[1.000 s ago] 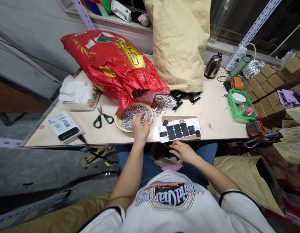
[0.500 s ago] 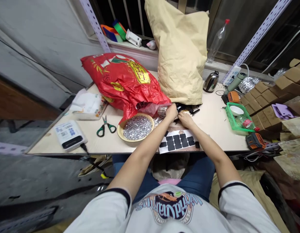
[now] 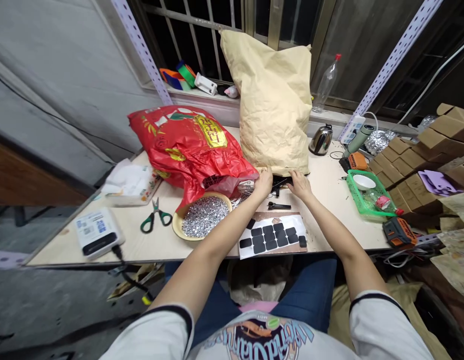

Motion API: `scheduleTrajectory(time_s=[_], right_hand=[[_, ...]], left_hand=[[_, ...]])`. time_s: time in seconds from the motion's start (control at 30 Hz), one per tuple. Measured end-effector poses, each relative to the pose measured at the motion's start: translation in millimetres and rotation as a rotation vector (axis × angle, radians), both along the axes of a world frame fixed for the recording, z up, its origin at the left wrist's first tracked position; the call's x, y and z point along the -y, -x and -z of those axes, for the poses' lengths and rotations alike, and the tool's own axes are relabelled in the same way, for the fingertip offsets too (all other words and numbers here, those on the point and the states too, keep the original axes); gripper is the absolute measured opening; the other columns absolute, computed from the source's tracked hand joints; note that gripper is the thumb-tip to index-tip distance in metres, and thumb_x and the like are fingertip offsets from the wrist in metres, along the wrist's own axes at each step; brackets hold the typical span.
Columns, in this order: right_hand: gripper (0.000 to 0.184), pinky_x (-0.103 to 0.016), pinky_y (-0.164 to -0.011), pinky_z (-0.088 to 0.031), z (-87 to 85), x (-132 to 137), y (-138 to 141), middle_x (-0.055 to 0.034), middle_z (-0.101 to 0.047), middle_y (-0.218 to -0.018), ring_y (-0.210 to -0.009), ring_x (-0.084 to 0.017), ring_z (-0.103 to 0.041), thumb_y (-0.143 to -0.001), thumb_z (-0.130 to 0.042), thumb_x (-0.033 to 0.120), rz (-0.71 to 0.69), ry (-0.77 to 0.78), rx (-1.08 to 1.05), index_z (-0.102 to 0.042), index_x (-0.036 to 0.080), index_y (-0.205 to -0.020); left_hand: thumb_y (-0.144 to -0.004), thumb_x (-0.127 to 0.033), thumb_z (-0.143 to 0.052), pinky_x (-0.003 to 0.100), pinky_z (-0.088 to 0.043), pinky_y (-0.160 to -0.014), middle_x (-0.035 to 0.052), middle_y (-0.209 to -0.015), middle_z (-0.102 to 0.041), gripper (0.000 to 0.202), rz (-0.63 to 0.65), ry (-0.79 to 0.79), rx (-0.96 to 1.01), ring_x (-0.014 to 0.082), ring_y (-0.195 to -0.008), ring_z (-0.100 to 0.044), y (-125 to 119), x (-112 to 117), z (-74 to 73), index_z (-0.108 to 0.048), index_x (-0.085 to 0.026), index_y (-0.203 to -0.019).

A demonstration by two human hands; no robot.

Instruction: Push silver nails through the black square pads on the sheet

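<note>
Compared with one second ago, the left hand (image 3: 264,183) is no longer over the bowl (image 3: 177,227) of silvery bits (image 3: 205,216) and the right hand (image 3: 300,184) no longer near the table's front edge; both are now at the mouth of the tan sack (image 3: 275,105). Against half a second ago the gap between them has widened, and a loose black part (image 3: 279,205) shows on the table, between 4 and 5 o'clock of the left hand. Left hand: fingers bent in at the sack's lower lip; cannot tell whether they pinch it. Right hand: thumb and fingers a little apart, fingertips at the lip; grip likewise unclear. The sack stands at 12 o'clock of the pair, with black parts (image 3: 282,183) in its mouth between them. The bowl lies at about 8 o'clock of the left hand, the red bag (image 3: 194,150) near 10 (its print is too creased to read). Hidden or unclear, left to right: thin metal rods (image 3: 236,202), partly covered by the red bag and left hand; the dark heap in the sack's mouth, mostly in shadow, its pieces hard to separate; the right fingertips, indistinct against the sack.
</note>
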State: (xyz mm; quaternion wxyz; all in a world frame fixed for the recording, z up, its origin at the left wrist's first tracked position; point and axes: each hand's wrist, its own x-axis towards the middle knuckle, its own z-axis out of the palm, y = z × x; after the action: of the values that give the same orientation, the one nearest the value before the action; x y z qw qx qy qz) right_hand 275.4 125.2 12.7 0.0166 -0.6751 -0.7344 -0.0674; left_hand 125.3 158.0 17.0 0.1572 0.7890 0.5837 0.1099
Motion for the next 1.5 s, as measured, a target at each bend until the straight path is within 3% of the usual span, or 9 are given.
scheduleTrajectory(time_s=[0.23, 0.53, 0.73, 0.83, 0.93, 1.03, 1.1, 1.23, 1.5], right_hand=[[0.041, -0.029, -0.072, -0.046, -18.4, -51.2, -1.1, -0.018, -0.054, -0.115, -0.093, -0.023, -0.057, -0.091, -0.023, 0.007, 0.03, 0.038, 0.155, -0.055, 0.011, -0.116], [0.042, -0.034, -0.084, -0.045, -109.4, -151.5, -7.4, -0.012, -0.05, -0.11, -0.092, -0.017, -0.057, -0.09, -0.017, 0.001, 0.101, -0.332, -0.095, -0.048, 0.01, -0.116], [0.033, -0.031, -0.09, -0.041, -102.6, -143.0, -9.7, -0.012, -0.052, -0.106, -0.1, -0.016, -0.052, -0.088, -0.024, 0.002, 0.17, -0.256, -0.237, -0.053, 0.006, -0.104], [0.038, -0.035, -0.093, -0.041, -76.2, -111.6, 1.7, -0.0179, -0.047, -0.123, -0.108, -0.021, -0.05, -0.084, -0.031, 0.001, 0.112, -0.29, -0.268, -0.052, 0.006, -0.114], [0.039, -0.034, -0.099, -0.039, -40.9, -69.7, 39.6, -0.0153, -0.052, -0.12, -0.114, -0.02, -0.048, -0.088, -0.031, 0.009, -0.066, -0.302, -0.264, -0.054, 0.009, -0.119], [0.034, -0.036, -0.095, -0.043, -2.4, -33.0, 92.7, -0.0102, -0.062, -0.102, -0.1, -0.018, -0.056, -0.091, -0.033, 0.018, -0.7, -0.052, -0.162, -0.062, 0.017, -0.107], [0.035, -0.041, -0.102, -0.038, 17.7, -23.6, 122.6, -0.0099, -0.059, -0.117, -0.114, -0.019, -0.052, -0.092, -0.034, 0.018, -0.908, -0.041, -0.115, -0.059, 0.019, -0.115], [0.038, -0.048, -0.111, -0.026, 32.5, -48.2, 145.9, -0.0128, -0.056, -0.124, -0.134, -0.022, -0.033, -0.09, -0.034, 0.007, -0.782, -0.051, -0.003, -0.056, 0.014, -0.12], [0.038, -0.049, -0.111, -0.025, 11.3, -128.1, 132.4, -0.0143, -0.058, -0.123, -0.134, -0.021, -0.034, -0.092, -0.032, 0.006, -0.71, 0.042, 0.192, -0.06, 0.013, -0.117]], left_hand=[[-0.087, -0.001, -0.023, 0.033, -0.049, -0.081, 0.0254, -0.1, -0.063, 0.041, -0.02, -0.042, -0.06, 0.0271, -0.097, -0.064, -25.4, -45.8, -27.9, -0.059, 0.003, -0.107], [-0.087, 0.002, -0.018, 0.033, -0.043, -0.093, 0.02, -0.115, -0.059, 0.046, -0.135, -0.257, -0.024, 0.0241, -0.111, -0.057, -31.1, -111.8, -121.7, -0.055, 0.001, -0.115], [-0.08, -0.022, -0.056, 0.034, -0.04, -0.098, 0.0145, -0.11, -0.061, 0.033, -0.006, -0.191, -0.112, 0.0268, -0.113, -0.055, 29.8, -131.9, -154.7, -0.06, -0.003, -0.107], [-0.088, -0.034, -0.043, 0.045, -0.036, -0.1, 0.0124, -0.108, -0.059, 0.042, -0.127, -0.271, -0.035, 0.0299, -0.119, -0.051, 105.8, -127.0, -145.9, -0.057, -0.002, -0.11], [-0.088, -0.043, -0.042, 0.05, -0.035, -0.101, 0.0148, -0.12, -0.055, 0.05, -0.299, -0.316, 0.079, 0.0335, -0.123, -0.046, 177.2, -95.3, -116.1, -0.051, -0.007, -0.122], [-0.071, -0.05, -0.065, 0.052, -0.032, -0.105, 0.0223, -0.14, -0.039, 0.076, -0.378, -0.172, 0.109, 0.0404, -0.132, -0.034, 211.1, -53.0, -77.8, -0.043, -0.011, -0.133], [-0.06, -0.052, -0.074, 0.056, -0.026, -0.107, 0.0239, -0.151, -0.018, 0.101, -0.372, 0.005, 0.057, 0.0429, -0.138, -0.017, 213.9, -33.3, -57.5, -0.029, -0.016, -0.143], [-0.057, -0.059, -0.074, 0.067, -0.016, -0.104, 0.0217, -0.154, 0.002, 0.113, -0.313, 0.055, -0.105, 0.0459, -0.139, -0.004, 205.7, -28.3, -34.6, -0.017, -0.023, -0.147], [-0.081, -0.066, -0.039, 0.066, 0.003, -0.105, 0.0147, -0.154, -0.015, 0.073, -0.277, -0.166, -0.267, 0.0399, -0.138, -0.02, 213.4, -69.2, -6.8, -0.034, -0.027, -0.142]])
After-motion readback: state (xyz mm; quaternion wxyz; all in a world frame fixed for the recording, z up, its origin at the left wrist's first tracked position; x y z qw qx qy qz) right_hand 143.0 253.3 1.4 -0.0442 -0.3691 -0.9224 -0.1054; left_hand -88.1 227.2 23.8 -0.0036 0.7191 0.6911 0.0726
